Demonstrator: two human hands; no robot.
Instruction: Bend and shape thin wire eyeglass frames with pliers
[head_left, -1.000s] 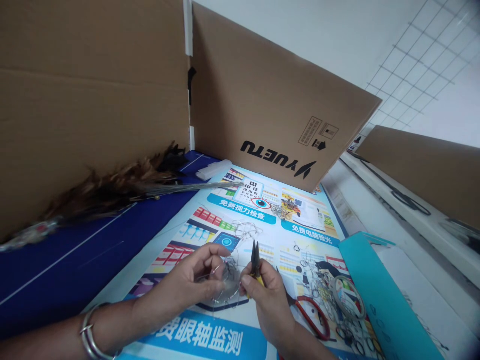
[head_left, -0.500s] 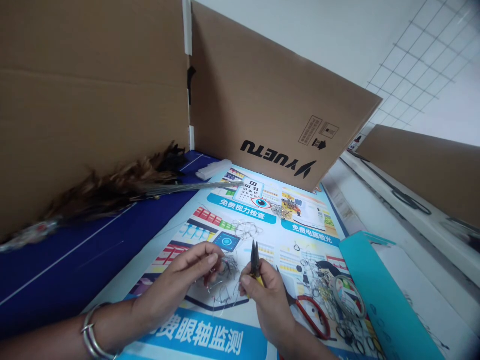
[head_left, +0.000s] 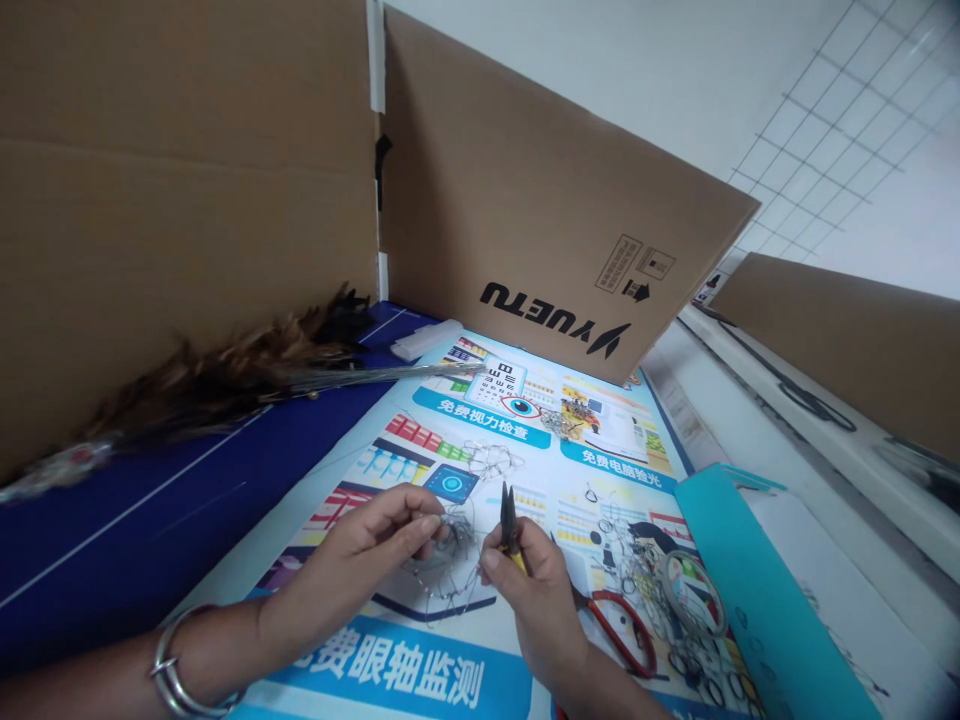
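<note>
Left fingers (head_left: 409, 538) pinch tangled wire (head_left: 456, 548), while right fingers (head_left: 504, 573) grip yellow-handled pliers (head_left: 509, 522).

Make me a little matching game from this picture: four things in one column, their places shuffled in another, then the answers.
1. black-tipped, yellow-handled pliers
2. tangled thin silvery wire
3. brown-and-black feather bundle
4. silver metal bracelet

A. beside the left brown cardboard panel
B. around the left wrist
C. held in the left hand
D. in the right hand, tips up the picture

Pairs: 1-D, 2-C, 3-A, 4-B
</note>
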